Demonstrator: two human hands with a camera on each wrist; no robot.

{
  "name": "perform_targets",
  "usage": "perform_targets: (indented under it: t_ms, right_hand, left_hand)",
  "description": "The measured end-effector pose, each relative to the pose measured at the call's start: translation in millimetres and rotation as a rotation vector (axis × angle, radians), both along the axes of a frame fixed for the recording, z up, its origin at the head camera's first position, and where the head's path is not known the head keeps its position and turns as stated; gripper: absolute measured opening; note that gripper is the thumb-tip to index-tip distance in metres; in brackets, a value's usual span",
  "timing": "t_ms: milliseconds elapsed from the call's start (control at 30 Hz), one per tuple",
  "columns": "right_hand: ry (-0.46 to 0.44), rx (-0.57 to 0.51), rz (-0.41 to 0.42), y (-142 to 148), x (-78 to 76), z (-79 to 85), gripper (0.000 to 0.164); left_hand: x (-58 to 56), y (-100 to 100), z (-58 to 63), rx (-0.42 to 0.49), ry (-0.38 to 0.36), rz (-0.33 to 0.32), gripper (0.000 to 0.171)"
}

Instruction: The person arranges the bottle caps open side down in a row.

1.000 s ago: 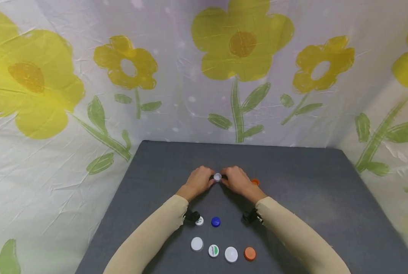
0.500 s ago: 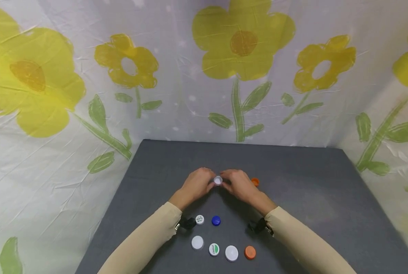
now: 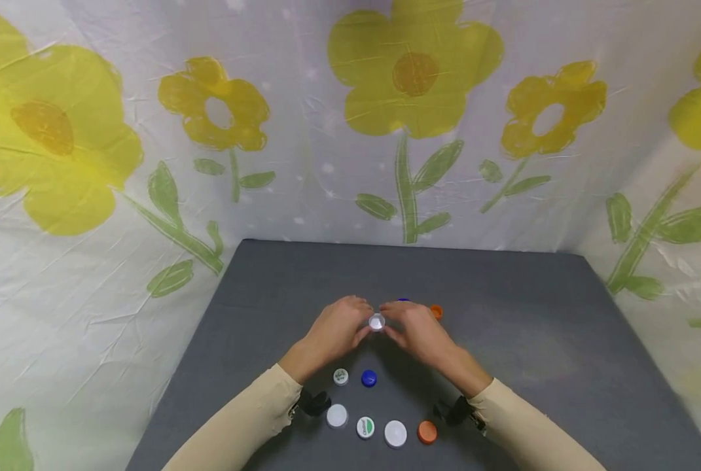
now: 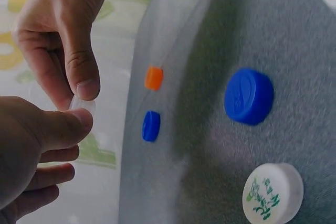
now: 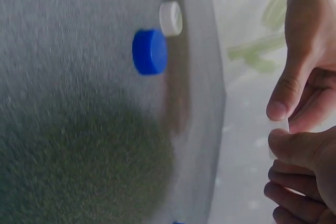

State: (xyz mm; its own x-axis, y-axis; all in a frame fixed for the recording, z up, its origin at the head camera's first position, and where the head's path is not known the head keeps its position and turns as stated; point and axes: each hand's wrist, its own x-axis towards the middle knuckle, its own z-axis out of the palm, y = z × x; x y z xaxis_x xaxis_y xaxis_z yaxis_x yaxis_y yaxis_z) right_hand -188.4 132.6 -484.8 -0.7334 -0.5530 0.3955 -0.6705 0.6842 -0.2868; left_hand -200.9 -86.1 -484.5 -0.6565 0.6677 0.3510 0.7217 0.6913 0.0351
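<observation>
Between both hands is a small translucent whitish bottle cap [image 3: 376, 322], its round opening facing up in the head view. My left hand [image 3: 341, 325] pinches one side of it with thumb and fingers. From the other side my right hand [image 3: 422, 330] pinches it too. In the left wrist view only a sliver of the clear cap [image 4: 84, 104] shows between the thumbs, and the fingers hide the rest. The hands are raised over the dark table. Behind the right hand lie a blue cap [image 4: 151, 126] and an orange cap [image 3: 436, 311].
Nearer the body on the grey table [image 3: 503, 288] lie a printed white cap [image 3: 341, 377] and another blue cap [image 3: 369, 378]. A front row holds two plain white caps [image 3: 337, 415], a green-and-white cap [image 3: 365, 427] and an orange cap [image 3: 427, 432]. A flowered curtain [image 3: 303, 131] surrounds the table.
Both hands have drawn back toward the body with the translucent cap between them. The blue cap behind the right hand has come partly into sight. The other caps lie where they were.
</observation>
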Motion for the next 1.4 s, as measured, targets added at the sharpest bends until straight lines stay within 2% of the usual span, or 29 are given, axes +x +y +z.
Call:
perform_targets:
  t_ms: [233, 533, 667, 933, 1100, 1200, 1333, 1400]
  right_hand:
    - [0.051, -0.001, 0.003, 2.2, 18.6, 3.2, 0.031]
    - [0.087, -0.02, 0.029, 10.8, 38.5, 0.2, 0.034]
    - [0.084, -0.044, 0.046, 14.2, 44.9, -4.2, 0.035]
    - [0.096, -0.169, 0.084, 17.6, 51.1, -14.3, 0.036]
    - [0.044, -0.228, 0.089, 20.4, 53.4, -19.2, 0.034]
    - [0.012, -0.254, 0.082, 22.2, 55.1, -21.3, 0.032]
    - [-0.028, -0.269, 0.055, 24.4, 57.3, -23.3, 0.03]
    - [-0.076, -0.275, 0.039, 25.5, 58.5, -23.8, 0.028]
  left_hand:
    - [18.4, -0.6, 7.6, -0.005, 0.025, -0.043, 0.02]
    - [41.1, -1.3, 9.8, 0.037, -0.015, -0.082, 0.023]
    - [46.0, -2.7, 7.2, 0.055, -0.027, -0.101, 0.024]
    - [50.1, -2.1, -0.7, 0.136, -0.026, -0.144, 0.024]
    - [53.0, -2.8, -4.6, 0.153, -0.047, -0.157, 0.028]
    - [55.5, -3.5, -5.0, 0.155, -0.051, -0.143, 0.032]
    - [58.9, -4.2, -4.8, 0.146, 0.003, -0.119, 0.039]
    - [60.7, -3.3, -5.4, 0.151, 0.037, -0.133, 0.039]
